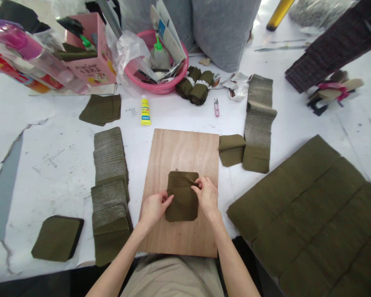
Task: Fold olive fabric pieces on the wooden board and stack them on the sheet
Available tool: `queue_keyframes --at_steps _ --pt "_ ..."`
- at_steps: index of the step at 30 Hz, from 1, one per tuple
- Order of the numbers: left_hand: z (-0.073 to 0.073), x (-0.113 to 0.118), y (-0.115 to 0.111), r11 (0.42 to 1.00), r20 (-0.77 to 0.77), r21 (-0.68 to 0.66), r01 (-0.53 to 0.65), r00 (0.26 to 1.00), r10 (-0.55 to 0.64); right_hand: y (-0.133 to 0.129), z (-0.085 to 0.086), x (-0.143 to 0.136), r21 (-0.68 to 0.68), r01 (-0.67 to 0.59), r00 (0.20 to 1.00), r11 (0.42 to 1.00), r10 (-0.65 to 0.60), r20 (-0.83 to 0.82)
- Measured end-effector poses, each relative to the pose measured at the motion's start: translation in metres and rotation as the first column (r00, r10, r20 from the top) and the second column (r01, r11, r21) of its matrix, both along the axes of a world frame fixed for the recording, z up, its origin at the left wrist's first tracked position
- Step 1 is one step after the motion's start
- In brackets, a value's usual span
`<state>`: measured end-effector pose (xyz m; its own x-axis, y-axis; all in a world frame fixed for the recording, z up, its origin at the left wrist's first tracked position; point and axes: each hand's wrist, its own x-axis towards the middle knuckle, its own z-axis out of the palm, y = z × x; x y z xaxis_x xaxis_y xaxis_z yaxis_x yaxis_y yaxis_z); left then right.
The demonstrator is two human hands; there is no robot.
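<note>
An olive-green fabric piece (181, 202) with cut corners lies flat on a wooden board (185, 148) in front of me. My left hand (154, 207) has thumb and fingers closed on its left edge. At the upper right edge, my right hand (206, 193) pinches the cloth and lifts a small fold. Just right of the board are a folded olive piece (231, 149) and a fanned row of olive pieces (259, 132). Another fanned row of pieces (109, 198) lies left of the board.
A neat olive stack (57, 238) sits at the front left, more pieces (102, 109) behind. Large olive panels (309, 218) cover the right. Farther back are a yellow tube (145, 110), small pink snips (216, 108), tied olive bundles (200, 87) and a pink basin (154, 87).
</note>
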<state>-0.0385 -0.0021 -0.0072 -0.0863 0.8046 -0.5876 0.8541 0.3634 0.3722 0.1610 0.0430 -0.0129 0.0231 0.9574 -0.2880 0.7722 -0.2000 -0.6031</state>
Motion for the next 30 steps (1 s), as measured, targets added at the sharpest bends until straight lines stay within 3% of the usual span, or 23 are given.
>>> queue_keyframes --at_steps 5,8,10,13,15,17,22,25,30 --pt "0.007 0.003 0.002 1.000 -0.069 0.027 -0.006 0.998 0.007 -0.003 0.001 0.001 0.024 -0.041 0.998 0.999 0.042 -0.047" --pt "0.011 0.003 0.005 0.991 -0.123 0.128 0.039 0.992 -0.023 -0.007 0.006 0.001 0.080 -0.066 0.996 0.995 0.071 -0.058" --pt "0.012 0.003 0.008 0.951 -0.161 0.271 0.149 0.981 -0.108 -0.010 0.009 0.001 0.122 -0.102 0.992 0.987 0.110 -0.059" --pt "0.012 0.002 0.017 0.833 -0.172 0.430 0.348 0.937 -0.303 -0.016 0.010 0.003 0.155 -0.135 0.980 0.979 0.155 -0.128" --pt "0.011 0.001 0.024 0.780 -0.146 0.444 0.441 0.894 -0.423 -0.020 0.008 0.005 0.159 -0.133 0.967 0.978 0.163 -0.195" --pt "0.011 -0.001 0.032 0.764 -0.116 0.400 0.507 0.854 -0.507 -0.023 0.005 0.007 0.153 -0.126 0.955 0.980 0.161 -0.248" --pt "0.013 -0.005 0.049 0.787 -0.031 0.281 0.549 0.825 -0.564 -0.025 0.003 0.007 0.061 -0.032 0.952 0.998 0.049 -0.301" --pt "0.013 -0.005 0.052 0.839 0.023 0.237 0.491 0.860 -0.510 -0.022 0.005 0.003 0.006 0.020 0.975 1.000 -0.018 -0.223" --pt "0.011 -0.004 0.049 0.933 0.017 0.098 0.346 0.937 -0.349 -0.020 0.007 -0.003 -0.014 0.022 0.997 1.000 -0.023 -0.078"
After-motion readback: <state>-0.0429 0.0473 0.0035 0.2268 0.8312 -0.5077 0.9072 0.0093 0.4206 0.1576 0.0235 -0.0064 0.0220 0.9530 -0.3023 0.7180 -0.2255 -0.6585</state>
